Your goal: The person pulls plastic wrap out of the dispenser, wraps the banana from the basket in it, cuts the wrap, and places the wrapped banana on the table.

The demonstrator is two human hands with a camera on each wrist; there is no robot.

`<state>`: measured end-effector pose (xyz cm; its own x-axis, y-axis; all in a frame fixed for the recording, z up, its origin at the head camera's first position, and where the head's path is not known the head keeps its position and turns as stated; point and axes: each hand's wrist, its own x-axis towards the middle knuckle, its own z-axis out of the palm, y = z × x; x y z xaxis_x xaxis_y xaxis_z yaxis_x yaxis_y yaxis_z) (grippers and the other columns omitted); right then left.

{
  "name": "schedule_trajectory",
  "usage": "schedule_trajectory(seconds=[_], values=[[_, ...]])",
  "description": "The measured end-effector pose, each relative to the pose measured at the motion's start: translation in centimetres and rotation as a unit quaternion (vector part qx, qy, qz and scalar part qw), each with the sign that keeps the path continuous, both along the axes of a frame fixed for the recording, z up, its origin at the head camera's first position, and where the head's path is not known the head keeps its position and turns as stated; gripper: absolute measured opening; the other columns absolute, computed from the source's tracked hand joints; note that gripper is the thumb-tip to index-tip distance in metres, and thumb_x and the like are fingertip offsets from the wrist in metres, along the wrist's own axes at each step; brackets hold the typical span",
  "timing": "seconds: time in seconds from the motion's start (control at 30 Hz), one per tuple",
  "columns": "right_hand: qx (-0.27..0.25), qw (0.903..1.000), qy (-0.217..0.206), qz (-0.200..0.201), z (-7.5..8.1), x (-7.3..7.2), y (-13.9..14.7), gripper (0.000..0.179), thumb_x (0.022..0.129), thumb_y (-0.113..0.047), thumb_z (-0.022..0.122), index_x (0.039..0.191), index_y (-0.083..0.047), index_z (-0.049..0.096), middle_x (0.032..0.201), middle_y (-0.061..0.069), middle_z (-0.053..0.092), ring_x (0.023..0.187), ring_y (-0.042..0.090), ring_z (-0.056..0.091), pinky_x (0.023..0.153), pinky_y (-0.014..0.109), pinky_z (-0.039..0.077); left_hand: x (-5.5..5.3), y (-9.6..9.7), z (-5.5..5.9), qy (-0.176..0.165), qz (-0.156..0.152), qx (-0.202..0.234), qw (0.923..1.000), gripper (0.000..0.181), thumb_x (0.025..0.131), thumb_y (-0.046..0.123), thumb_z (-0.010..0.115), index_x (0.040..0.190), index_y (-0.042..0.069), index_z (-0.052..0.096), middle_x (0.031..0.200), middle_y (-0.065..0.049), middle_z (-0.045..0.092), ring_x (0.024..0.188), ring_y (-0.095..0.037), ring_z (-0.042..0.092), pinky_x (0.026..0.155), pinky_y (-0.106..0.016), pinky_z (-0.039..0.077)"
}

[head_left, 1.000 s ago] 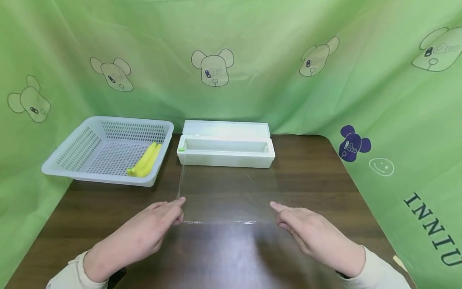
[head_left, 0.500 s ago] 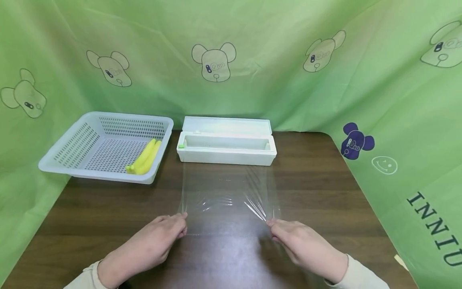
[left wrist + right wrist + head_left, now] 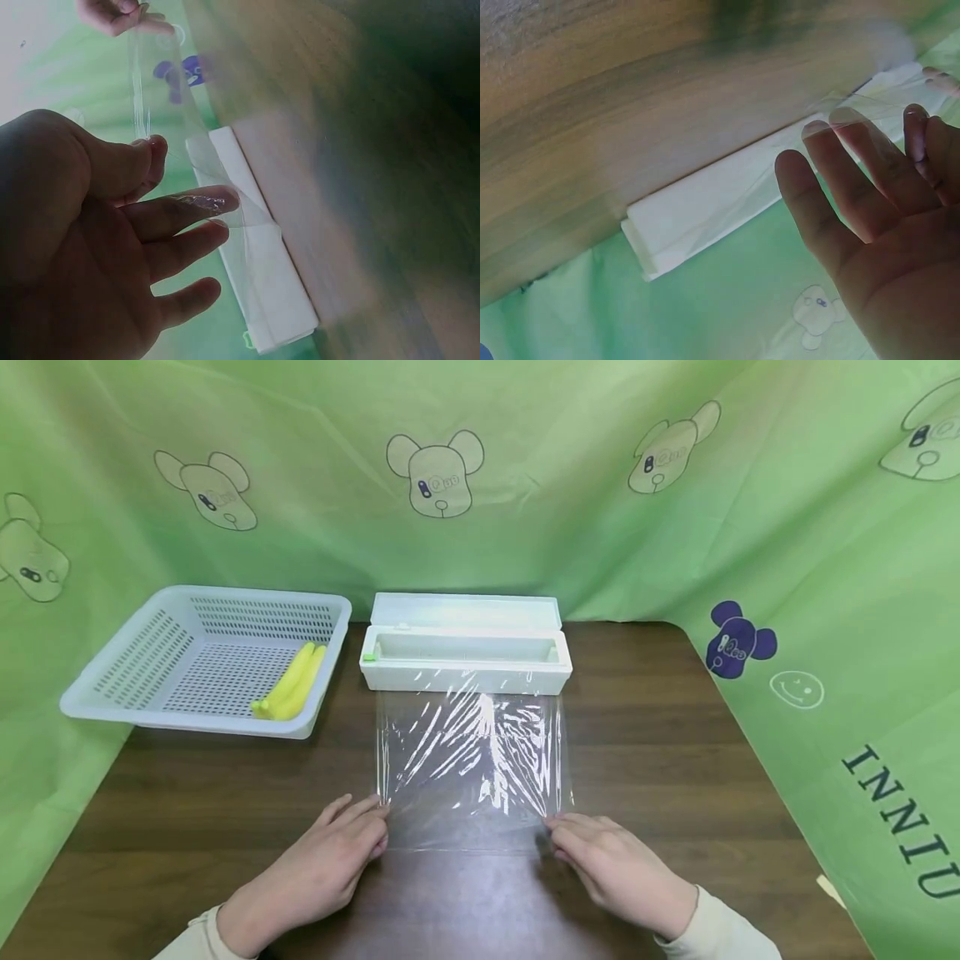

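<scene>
A sheet of clear plastic wrap (image 3: 472, 760) stretches from the front of a white wrap dispenser box (image 3: 465, 678) toward me, wrinkled and shiny. My left hand (image 3: 341, 852) pinches its near left corner between thumb and index finger; the other fingers are spread, with film clinging to one, as the left wrist view shows. At the near right corner my right hand (image 3: 611, 856) pinches the wrap likewise, its other fingers (image 3: 840, 180) extended in the right wrist view. The box's lid (image 3: 465, 612) stands open at the back.
A pale slotted basket (image 3: 187, 723) stands at the back left, with yellow bananas (image 3: 292, 683) inside. Green printed cloth (image 3: 570, 527) hangs behind and along both sides of the dark wooden table (image 3: 645, 735).
Both hands went from pointing fingers at the film's near corners to pinching them, and drew the film slightly toward me. The film now shows bright wrinkles along its length.
</scene>
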<state>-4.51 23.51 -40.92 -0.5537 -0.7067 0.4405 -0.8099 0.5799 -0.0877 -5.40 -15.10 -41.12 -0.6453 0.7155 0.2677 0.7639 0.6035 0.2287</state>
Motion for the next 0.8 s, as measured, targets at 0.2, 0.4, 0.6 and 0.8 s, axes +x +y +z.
schedule_trajectory(seconds=[0.2,0.4,0.6,0.8], values=[[-0.016,0.9997,0.015,0.01,-0.3,-0.3,-0.3,0.047,0.112,-0.025,0.028,0.106,0.0,0.067,0.104,0.01,0.071,0.098,0.027,0.069,0.082,0.044,0.056,0.0,-0.1,-0.5,0.025,0.005,0.009,0.9996,0.018,0.107,0.019,0.047,0.091,0.013,0.053,0.116,-0.009,0.065,0.124,-0.035,0.058,0.097,-0.064,0.044],[-0.028,0.9993,0.019,0.013,-1.2,-1.1,-0.6,0.043,0.112,-0.024,0.03,0.102,-0.002,0.066,0.1,0.007,0.07,0.095,0.026,0.068,0.08,0.043,0.055,-0.6,0.0,-1.2,0.024,0.016,0.007,0.9996,0.013,0.104,0.016,0.051,0.092,0.012,0.053,0.119,-0.013,0.065,0.122,-0.037,0.059,0.096,-0.065,0.044],[-0.03,0.9994,0.015,0.006,-2.6,-2.2,-0.9,0.042,0.112,-0.025,0.031,0.099,-0.004,0.065,0.099,0.006,0.069,0.095,0.028,0.068,0.081,0.044,0.055,-1.6,0.7,-1.9,0.018,0.043,-0.018,0.9988,0.01,0.098,0.01,0.061,0.091,0.011,0.054,0.119,-0.016,0.065,0.121,-0.038,0.059,0.098,-0.064,0.044],[-0.017,0.9998,-0.009,0.002,-3.6,-3.5,-1.5,0.023,0.107,-0.017,0.045,0.091,-0.007,0.058,0.095,0.004,0.066,0.093,0.026,0.066,0.08,0.043,0.055,-3.0,1.4,-3.1,-0.011,0.055,-0.043,0.9975,0.007,0.1,0.01,0.058,0.093,0.009,0.056,0.122,-0.017,0.064,0.122,-0.038,0.057,0.099,-0.065,0.042]])
